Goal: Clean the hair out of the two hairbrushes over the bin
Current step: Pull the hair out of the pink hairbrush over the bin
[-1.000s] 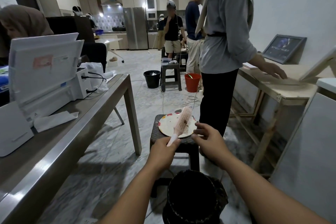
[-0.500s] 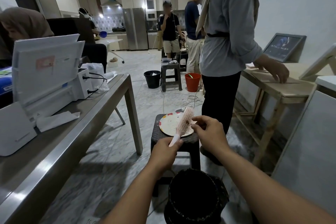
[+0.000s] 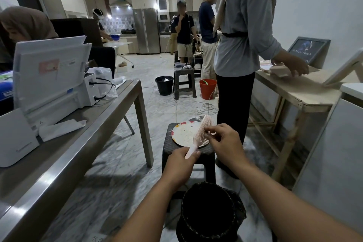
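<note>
A: What's the biggest thing close by?
B: A steel table (image 3: 110, 124) on the left, carrying a white printer (image 3: 53, 76). Ahead stands a dark stool (image 3: 172, 143) with a plate (image 3: 182, 133) on it.
A: And the bin?
B: The black bin (image 3: 210, 214) sits on the floor below the forearms.
A: The hands?
B: The left hand (image 3: 180, 165) grips the handle of the pink hairbrush (image 3: 202, 131), tilted up above the plate. The right hand (image 3: 224, 141) pinches at its bristles, fingertips together.

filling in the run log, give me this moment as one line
left hand grips pink hairbrush handle | right hand pinches at bristles | bin below
</note>
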